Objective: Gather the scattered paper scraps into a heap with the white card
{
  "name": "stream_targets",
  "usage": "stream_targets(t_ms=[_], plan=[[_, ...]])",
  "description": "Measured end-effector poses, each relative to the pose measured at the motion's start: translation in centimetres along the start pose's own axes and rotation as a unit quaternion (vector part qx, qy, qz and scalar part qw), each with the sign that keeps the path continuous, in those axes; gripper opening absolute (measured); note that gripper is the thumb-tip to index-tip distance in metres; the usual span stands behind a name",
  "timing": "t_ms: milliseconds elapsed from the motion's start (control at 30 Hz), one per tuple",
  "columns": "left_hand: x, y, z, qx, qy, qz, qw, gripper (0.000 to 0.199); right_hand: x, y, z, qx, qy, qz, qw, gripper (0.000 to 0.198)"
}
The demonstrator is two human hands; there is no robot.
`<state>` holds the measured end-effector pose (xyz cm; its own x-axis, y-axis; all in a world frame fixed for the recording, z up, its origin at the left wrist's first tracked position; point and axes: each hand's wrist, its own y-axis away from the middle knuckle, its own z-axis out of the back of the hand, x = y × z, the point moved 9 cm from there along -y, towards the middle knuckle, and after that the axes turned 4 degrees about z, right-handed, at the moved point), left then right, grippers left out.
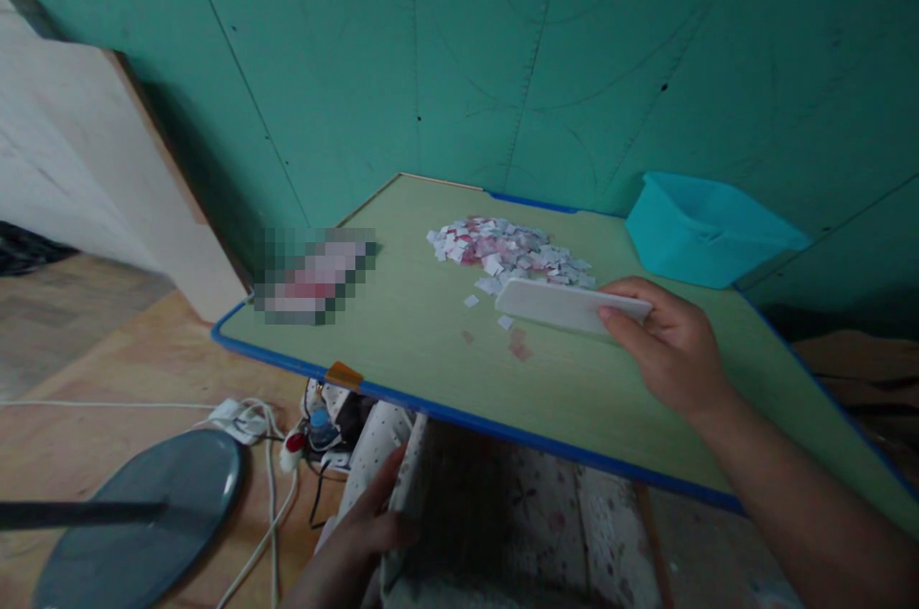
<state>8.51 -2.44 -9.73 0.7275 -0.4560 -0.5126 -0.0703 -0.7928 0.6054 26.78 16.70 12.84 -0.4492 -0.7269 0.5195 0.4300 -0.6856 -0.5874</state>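
Observation:
My right hand is closed around one end of a flat white rectangular piece, tilted just over the table. Behind that piece lies a pile of small white and pink paper scraps, with a few loose scraps in front of it. Below the table's front edge, my left hand grips the pale rim of a fabric storage box. The box's dark inside faces up, and its far part sits under the tabletop.
A turquoise bin stands at the table's back right, against the green wall. A blurred-out rectangular item lies at the left. White cables and a round grey base occupy the floor.

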Motion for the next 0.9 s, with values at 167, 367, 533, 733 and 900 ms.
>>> stream_targets(t_ms=[167,367,533,733,900], plan=[[0.09,0.12,-0.38,0.007,-0.017,0.005,1.0,0.088,0.18,0.11,-0.37,0.017,-0.023,0.005,1.0,0.008],[-0.74,0.38,-0.5,-0.017,-0.031,-0.015,0.999,0.083,0.26,0.03,-0.47,0.021,-0.027,0.008,0.999,0.007],[-0.58,0.39,-0.54,-0.017,-0.037,0.007,0.999,0.081,0.11,0.02,-0.55,0.019,-0.033,0.005,0.999,0.007],[-0.25,0.14,-0.43,-0.021,-0.016,0.016,1.0,0.099,0.04,0.0,-0.87,0.029,-0.038,-0.001,0.999,0.007],[-0.55,0.14,-0.73,-0.007,-0.007,0.009,1.0,0.104,-0.04,-0.02,-0.76,0.019,-0.038,0.006,0.999,0.006]])
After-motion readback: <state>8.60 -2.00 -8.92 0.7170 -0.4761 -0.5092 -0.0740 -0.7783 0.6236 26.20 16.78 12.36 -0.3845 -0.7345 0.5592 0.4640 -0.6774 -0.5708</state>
